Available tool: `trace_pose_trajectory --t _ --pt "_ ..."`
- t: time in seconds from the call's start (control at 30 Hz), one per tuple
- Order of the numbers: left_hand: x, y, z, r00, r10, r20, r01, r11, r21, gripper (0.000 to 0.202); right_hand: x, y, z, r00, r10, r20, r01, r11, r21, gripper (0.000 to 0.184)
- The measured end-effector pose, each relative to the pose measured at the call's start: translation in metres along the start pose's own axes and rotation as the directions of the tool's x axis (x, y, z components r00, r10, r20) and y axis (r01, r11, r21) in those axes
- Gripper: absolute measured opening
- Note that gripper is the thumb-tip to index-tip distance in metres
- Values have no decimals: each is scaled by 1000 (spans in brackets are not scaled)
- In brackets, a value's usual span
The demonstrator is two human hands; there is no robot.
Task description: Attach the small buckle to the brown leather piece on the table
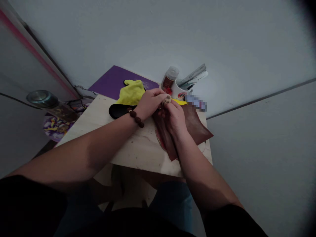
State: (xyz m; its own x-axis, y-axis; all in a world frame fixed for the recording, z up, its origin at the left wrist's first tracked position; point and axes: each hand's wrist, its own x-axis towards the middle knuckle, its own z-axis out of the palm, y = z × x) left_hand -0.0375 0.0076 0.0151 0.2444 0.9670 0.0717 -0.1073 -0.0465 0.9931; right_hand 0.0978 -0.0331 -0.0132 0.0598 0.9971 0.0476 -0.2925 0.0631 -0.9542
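Over the wooden tabletop, my left hand and my right hand meet. Between their fingertips they pinch a small, round, pale piece with dark brown stains; its exact kind is unclear. Both hands are closed on it from opposite sides. Beneath my right hand lies a sheet of reddish-brown leather, with part of it hidden by the hand and wrist. Just beyond my left wrist is a crumpled yellow-green cloth item, with a black rounded thing beside it.
A white mug holding rulers and a pen stands near the wall. Beside it are a clear-capped bottle and a small red object. A purple sheet covers the back left. Left of the table stands a flask.
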Motion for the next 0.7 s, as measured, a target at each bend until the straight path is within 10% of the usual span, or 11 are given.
trace_pose_trajectory --t 0.7 --pt "-4 5 3 1000 2 -3 -2 999 45 15 0 1 0 1000 7 -14 -7 1000 -23 19"
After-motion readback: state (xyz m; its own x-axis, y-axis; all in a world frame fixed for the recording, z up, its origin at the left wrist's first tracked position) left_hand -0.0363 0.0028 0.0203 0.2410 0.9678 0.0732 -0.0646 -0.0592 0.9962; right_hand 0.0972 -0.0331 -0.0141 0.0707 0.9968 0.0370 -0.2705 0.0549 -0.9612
